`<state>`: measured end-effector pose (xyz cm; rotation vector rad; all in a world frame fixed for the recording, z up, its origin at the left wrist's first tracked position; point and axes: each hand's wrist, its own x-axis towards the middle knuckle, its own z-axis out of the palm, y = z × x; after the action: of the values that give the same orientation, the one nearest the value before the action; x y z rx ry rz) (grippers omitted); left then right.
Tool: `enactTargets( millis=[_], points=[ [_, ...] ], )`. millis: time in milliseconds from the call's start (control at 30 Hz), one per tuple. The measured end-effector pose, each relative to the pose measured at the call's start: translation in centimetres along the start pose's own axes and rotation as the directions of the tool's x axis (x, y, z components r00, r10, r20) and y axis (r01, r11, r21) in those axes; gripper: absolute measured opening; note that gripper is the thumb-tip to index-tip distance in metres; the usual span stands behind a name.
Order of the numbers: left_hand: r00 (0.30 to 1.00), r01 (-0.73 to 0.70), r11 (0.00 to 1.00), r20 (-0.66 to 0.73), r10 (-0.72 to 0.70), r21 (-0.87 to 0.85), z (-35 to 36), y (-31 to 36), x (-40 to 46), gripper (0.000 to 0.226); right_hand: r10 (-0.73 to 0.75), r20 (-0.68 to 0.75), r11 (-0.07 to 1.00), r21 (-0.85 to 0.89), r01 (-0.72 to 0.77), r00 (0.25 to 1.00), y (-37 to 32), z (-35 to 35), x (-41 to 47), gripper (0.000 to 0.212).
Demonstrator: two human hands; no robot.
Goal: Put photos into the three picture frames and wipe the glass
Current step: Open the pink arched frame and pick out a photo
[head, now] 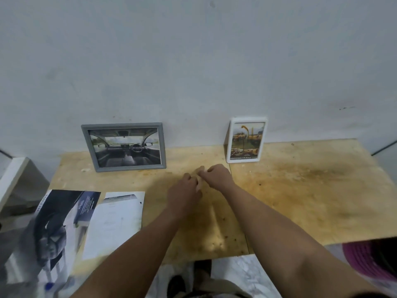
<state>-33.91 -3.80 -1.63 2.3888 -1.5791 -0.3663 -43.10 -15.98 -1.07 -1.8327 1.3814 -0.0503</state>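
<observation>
Both bare forearms reach forward from the bottom edge and converge toward the middle. The left hand (184, 193) sits knuckles up, fingers curled under at the tips. The right hand (217, 176) lies just beyond it, slightly farther forward, fingers bent inward toward the left. The two hands meet at the fingertips, seemingly pinching something small and pale between them; blur hides what it is. Wrists are level, elbows wide.
</observation>
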Motion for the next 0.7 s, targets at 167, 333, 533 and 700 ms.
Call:
enactTargets(
  millis=[167,333,533,700],
  points=[
    [0.991,-0.099,0.995,0.097,0.096,0.025,3.5,-1.0,-3.8,0.023,0.166,-0.006,0.985,-0.051,-0.166,0.986,3.7,2.0,-3.2,0.036],
    [0.966,-0.175,0.978,0.212,0.148,0.114,7.2,-4.0,-7.5,0.031,0.283,0.042,0.959,0.018,-0.284,0.958,7.2,4.4,-6.4,0.036],
    [0.977,0.076,0.992,0.190,-0.094,0.100,7.8,-8.0,-11.0,0.045,0.393,0.075,0.914,0.074,-0.398,0.916,10.5,7.4,-8.3,0.035],
    [0.853,0.516,0.841,0.179,-0.489,-0.162,7.2,-10.4,-11.7,0.053,0.345,0.045,0.927,0.141,-0.348,0.937,10.9,7.8,-8.5,0.015]
  ],
)
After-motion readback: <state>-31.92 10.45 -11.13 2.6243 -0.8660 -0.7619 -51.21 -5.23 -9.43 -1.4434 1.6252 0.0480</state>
